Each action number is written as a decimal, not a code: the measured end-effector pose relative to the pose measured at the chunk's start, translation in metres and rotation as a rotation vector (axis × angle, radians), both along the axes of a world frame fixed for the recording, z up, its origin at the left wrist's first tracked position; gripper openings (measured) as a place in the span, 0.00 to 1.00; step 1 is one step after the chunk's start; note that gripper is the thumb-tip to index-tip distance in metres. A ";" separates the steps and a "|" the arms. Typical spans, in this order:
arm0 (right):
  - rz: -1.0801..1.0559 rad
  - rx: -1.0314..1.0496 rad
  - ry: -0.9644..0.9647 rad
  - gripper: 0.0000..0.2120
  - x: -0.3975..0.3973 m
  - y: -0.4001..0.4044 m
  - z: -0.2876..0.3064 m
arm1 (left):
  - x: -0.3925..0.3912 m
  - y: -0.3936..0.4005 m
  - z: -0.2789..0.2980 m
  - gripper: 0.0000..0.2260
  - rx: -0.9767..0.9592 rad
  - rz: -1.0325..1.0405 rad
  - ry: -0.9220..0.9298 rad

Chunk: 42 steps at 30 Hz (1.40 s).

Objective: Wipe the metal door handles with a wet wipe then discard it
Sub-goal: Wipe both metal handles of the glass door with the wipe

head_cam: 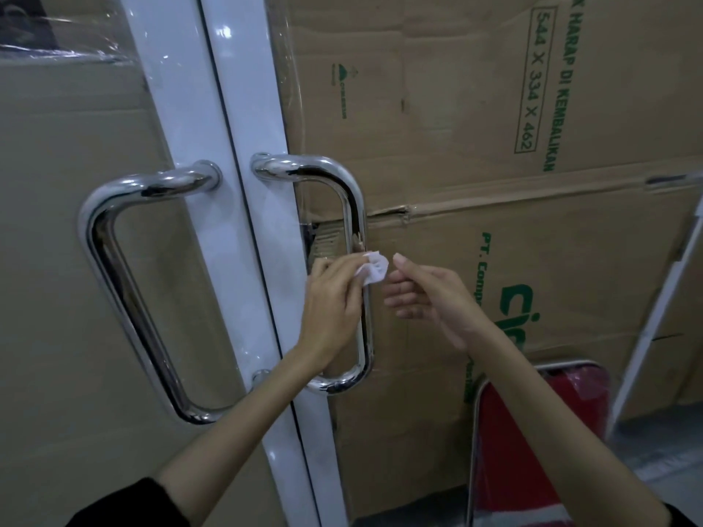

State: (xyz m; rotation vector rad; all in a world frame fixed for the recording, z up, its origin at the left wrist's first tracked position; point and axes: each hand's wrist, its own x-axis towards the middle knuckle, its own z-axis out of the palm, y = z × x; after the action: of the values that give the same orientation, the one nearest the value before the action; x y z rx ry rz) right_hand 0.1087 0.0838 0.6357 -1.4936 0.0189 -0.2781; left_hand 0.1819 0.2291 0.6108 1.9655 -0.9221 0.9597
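Observation:
Two shiny metal D-shaped pull handles are mounted on a white-framed double door: the left handle (114,275) and the right handle (353,207). My left hand (333,310) pinches a small crumpled white wet wipe (374,268) against the vertical bar of the right handle, about halfway down. My right hand (422,294) hovers just right of the wipe, fingers loosely curled and apart, holding nothing. Part of the right handle's bar is hidden behind my left hand.
Brown cardboard with green print (494,146) covers the glass behind the right door. The left door panel (57,222) is also covered in plain cardboard. A red folding chair with a metal frame (532,412) stands at the lower right, close to the door.

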 end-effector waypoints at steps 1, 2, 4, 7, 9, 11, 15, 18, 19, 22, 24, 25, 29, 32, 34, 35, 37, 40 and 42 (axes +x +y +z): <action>0.031 0.001 -0.012 0.19 0.000 0.003 0.003 | -0.005 -0.002 0.007 0.12 -0.006 -0.047 0.045; 0.055 0.002 -0.033 0.18 0.000 0.007 0.006 | -0.009 -0.004 0.013 0.13 0.015 -0.087 0.081; 0.057 0.028 -0.079 0.17 0.004 0.011 0.009 | -0.016 -0.005 0.021 0.15 0.088 -0.171 0.122; 0.034 0.076 -0.100 0.12 0.008 0.007 0.009 | -0.021 0.001 0.025 0.19 0.037 -0.362 0.396; 0.041 0.094 -0.092 0.09 0.009 0.003 0.006 | -0.022 0.006 0.029 0.17 -0.186 -0.525 0.681; 0.039 0.139 -0.073 0.07 0.012 0.001 0.004 | -0.018 0.010 0.030 0.15 -0.398 -0.565 0.845; 0.055 0.288 -0.013 0.07 0.016 0.004 -0.004 | -0.016 0.013 0.025 0.12 -0.515 -0.528 0.874; 0.218 0.287 0.005 0.18 0.015 0.010 -0.011 | -0.021 0.009 0.020 0.09 -0.508 -0.495 0.858; 0.250 0.277 -0.009 0.21 0.014 0.010 -0.013 | -0.022 0.008 0.020 0.09 -0.509 -0.504 0.871; 0.230 0.318 -0.065 0.20 0.016 0.008 -0.019 | -0.023 0.008 0.019 0.09 -0.429 -0.507 0.891; 0.162 0.349 -0.062 0.16 0.018 0.003 -0.024 | -0.024 0.012 0.018 0.10 -0.324 -0.491 0.899; 0.100 0.352 -0.050 0.15 0.019 -0.001 -0.027 | -0.025 0.014 0.016 0.10 -0.278 -0.472 0.897; -0.338 0.184 -0.065 0.12 0.032 -0.014 -0.030 | -0.023 0.026 0.015 0.11 -0.281 -0.434 0.915; -0.412 0.060 -0.223 0.06 0.040 0.005 -0.016 | -0.018 0.030 0.018 0.12 -0.345 -0.410 0.932; -0.268 0.022 -0.276 0.10 0.041 0.027 -0.008 | -0.017 0.030 0.021 0.13 -0.362 -0.407 0.931; -0.202 0.011 -0.272 0.13 0.041 0.036 -0.009 | -0.017 0.030 0.022 0.13 -0.369 -0.410 0.931; -0.170 0.077 -0.262 0.19 0.046 0.042 -0.021 | -0.017 0.031 0.023 0.13 -0.388 -0.412 0.934; -0.187 0.193 -0.247 0.16 0.052 0.028 -0.043 | -0.016 0.035 0.021 0.13 -0.402 -0.391 0.930; -0.139 0.202 -0.220 0.06 0.057 0.021 -0.046 | -0.016 0.038 0.019 0.13 -0.399 -0.376 0.939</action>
State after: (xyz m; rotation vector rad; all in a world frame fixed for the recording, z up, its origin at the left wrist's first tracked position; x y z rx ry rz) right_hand 0.1652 0.1048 0.5901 -1.2566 -0.0248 -0.5367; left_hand 0.1661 0.2667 0.6302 1.5382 -0.4625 -0.0459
